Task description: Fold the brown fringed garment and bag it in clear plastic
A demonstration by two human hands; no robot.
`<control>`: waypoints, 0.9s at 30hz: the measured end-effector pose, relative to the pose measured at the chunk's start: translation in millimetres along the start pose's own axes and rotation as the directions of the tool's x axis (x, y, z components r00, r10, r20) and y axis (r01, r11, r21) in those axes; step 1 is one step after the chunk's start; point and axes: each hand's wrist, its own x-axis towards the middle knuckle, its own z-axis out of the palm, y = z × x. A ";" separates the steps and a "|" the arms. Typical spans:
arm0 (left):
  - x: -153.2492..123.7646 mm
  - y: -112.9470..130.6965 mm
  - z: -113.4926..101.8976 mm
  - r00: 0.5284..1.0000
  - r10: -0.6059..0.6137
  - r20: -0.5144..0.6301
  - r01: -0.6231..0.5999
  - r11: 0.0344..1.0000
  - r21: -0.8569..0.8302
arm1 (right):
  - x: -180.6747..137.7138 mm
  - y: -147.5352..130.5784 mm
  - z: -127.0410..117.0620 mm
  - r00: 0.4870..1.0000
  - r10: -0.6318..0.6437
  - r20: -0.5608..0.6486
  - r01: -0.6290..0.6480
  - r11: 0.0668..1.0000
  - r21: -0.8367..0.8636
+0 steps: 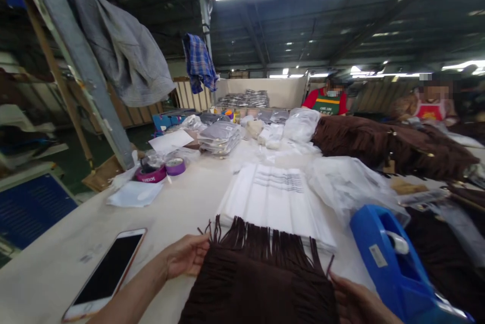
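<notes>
A dark brown fringed garment lies on the white table in front of me, fringe pointing away. My left hand grips its left edge near the fringe. At the garment's right edge, my right hand holds the fabric, partly cut off by the frame. Just beyond the fringe lies a stack of white printed plastic bags.
A phone lies at the near left; a blue tape dispenser stands at the near right. Tape rolls, packed bag stacks and a brown garment pile sit farther back. Two people work at the far side.
</notes>
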 end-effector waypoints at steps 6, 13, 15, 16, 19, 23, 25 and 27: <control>27.5 5.3 24.0 0.940 -0.037 0.338 0.059 0.997 -0.056 | 22.6 -15.5 18.4 0.945 -0.096 0.312 0.100 0.995 0.001; 51.8 24.2 32.8 0.786 -0.116 0.607 0.111 0.993 0.047 | 58.4 -24.2 14.6 0.955 0.010 0.297 0.048 0.981 -0.186; 64.0 25.9 35.0 0.789 -0.138 0.599 0.090 0.990 0.109 | 66.2 -26.6 19.3 0.956 0.036 0.292 0.029 0.976 -0.214; 70.4 25.5 36.9 0.787 -0.143 0.600 0.076 0.988 0.136 | 70.3 -28.2 22.6 0.952 0.057 0.299 0.007 0.978 -0.209; 85.7 22.3 43.8 0.762 -0.165 0.626 0.062 0.981 0.182 | 83.2 -35.0 34.2 0.939 0.097 0.331 -0.019 0.973 -0.230; 86.3 28.2 52.3 0.750 -0.203 0.629 0.075 0.972 0.225 | 89.8 -49.5 50.4 0.927 0.092 0.362 0.030 0.948 -0.317; 77.7 39.0 57.2 0.744 -0.240 0.623 0.058 0.953 0.298 | 81.7 -56.6 59.2 0.905 0.109 0.411 0.036 0.943 -0.330; 64.0 50.6 63.9 0.726 -0.276 0.630 0.001 0.916 0.400 | 67.1 -59.6 67.0 0.886 0.094 0.454 0.105 0.913 -0.394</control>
